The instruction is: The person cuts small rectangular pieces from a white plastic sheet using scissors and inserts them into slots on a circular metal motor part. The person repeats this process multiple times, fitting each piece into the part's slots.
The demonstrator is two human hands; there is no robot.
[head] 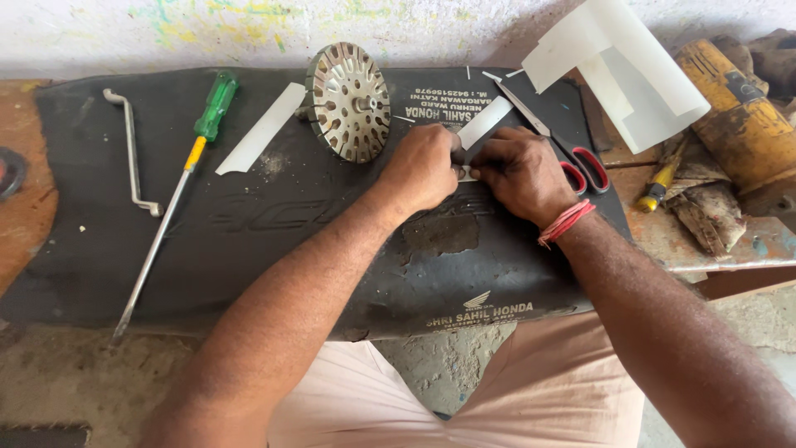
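Both my hands meet over a black rubber mat [99, 241]. My left hand [423, 166] and my right hand [522, 170] pinch the same narrow white paper strip [485, 123], which sticks up and away between the fingers. Its lower end is hidden under my fingertips. A round slotted metal rotor [348, 101] stands tilted just left of my left hand. Red-handled scissors [580, 166] lie right behind my right hand, partly covered by it.
A second white strip [264, 129] lies left of the rotor. A long green-handled screwdriver [178, 187] and a bent metal rod [133, 153] rest on the mat's left. Larger white sheets [622, 66] lean at the back right, beside a yellow-black power tool [738, 116] and a small yellow screwdriver [659, 187].
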